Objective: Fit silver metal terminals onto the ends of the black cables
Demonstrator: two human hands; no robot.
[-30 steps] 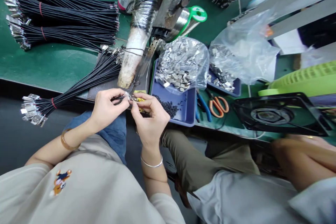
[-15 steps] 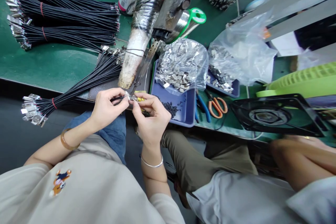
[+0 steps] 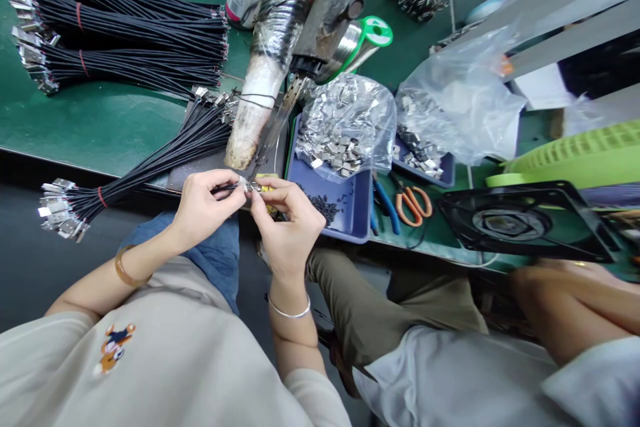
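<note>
My left hand (image 3: 207, 207) pinches the end of a black cable (image 3: 227, 188) between thumb and fingers, near the bench edge. Facing it, my right hand (image 3: 287, 217) closes thumb and forefinger on a small metal connector (image 3: 254, 187) at that cable's end. Both sets of fingertips nearly meet, and they hide most of the joint. Just behind them the stained white tip of an extraction hose (image 3: 245, 137) hangs down. A bundle of black cables (image 3: 155, 163) with metal plugs lies to the left, its banded end jutting past the bench edge.
More banded cable bundles (image 3: 130, 33) lie at the back left. A blue tray (image 3: 357, 210) holds a bag of metal shells (image 3: 345, 120) and small black pieces. Orange-handled scissors (image 3: 414, 205), a solder spool (image 3: 350, 47) and a black fan (image 3: 520, 221) are rightward. A co-worker's arm (image 3: 565, 300) rests at the right.
Almost nothing differs. Both hands keep their pinch at the same spot, with only a slight shift of the right fingers; the view has moved very slightly.
</note>
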